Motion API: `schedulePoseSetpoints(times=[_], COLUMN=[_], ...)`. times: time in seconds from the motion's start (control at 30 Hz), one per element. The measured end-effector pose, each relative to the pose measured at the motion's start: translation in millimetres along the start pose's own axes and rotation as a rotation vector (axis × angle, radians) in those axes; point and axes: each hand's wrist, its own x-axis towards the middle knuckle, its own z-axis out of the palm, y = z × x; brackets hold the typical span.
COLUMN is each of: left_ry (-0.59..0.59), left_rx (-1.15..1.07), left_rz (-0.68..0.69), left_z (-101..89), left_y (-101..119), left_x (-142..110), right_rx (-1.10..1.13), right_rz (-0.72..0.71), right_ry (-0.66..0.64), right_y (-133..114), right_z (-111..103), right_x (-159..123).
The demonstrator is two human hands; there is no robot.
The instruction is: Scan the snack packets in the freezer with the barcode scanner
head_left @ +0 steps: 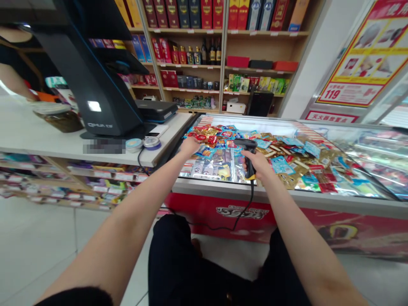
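My right hand is wrapped round the grip of a black and yellow barcode scanner. The scanner's head points left, over the packets, and its cable hangs down in front of the freezer. My left hand is at the left pile, its fingers closed at the edge of a red snack packet; the fingertips are partly hidden. Small red, blue and gold snack packets lie around it on the glass lid. Farther right spreads a second heap of gold and blue packets.
At left, a counter carries a dark checkout terminal, a jar and small round tins. A person's arm shows behind it. The chest freezer stands before my knees. Shelves of boxes and bottles line the back wall.
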Motion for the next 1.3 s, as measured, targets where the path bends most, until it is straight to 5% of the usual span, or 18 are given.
schedulePoseSetpoints(times=[0.2,0.33,0.57,0.7,0.87,1.3], left_ry=[-0.092,-0.123,0.026,0.053,-0.069,-0.036], left_rx=[0.175,0.093,-0.092,-0.285,-0.644,-0.836], left_rz=[-0.083,-0.101,-0.048,-0.049,-0.125,-0.106], left_z=[-10.0,-9.4,-8.4,-6.4,-7.5,-12.3], left_y=[-26,-27,-27,-18,3,41], left_x=[-1,1,-6,-11,-14,-24], right_rx=[-0.046,-0.073,-0.102,-0.147,-0.316,-0.444], right_rz=[0.054,0.055,0.017,-0.039,-0.149,-0.214], right_ry=[-0.059,-0.055,-0.071,-0.065,-0.043,-0.035], right_y=[6,9,12,12,9,1], right_z=[28,34,32,32,31,25], right_x=[-9,-10,-9,-9,-11,-16])
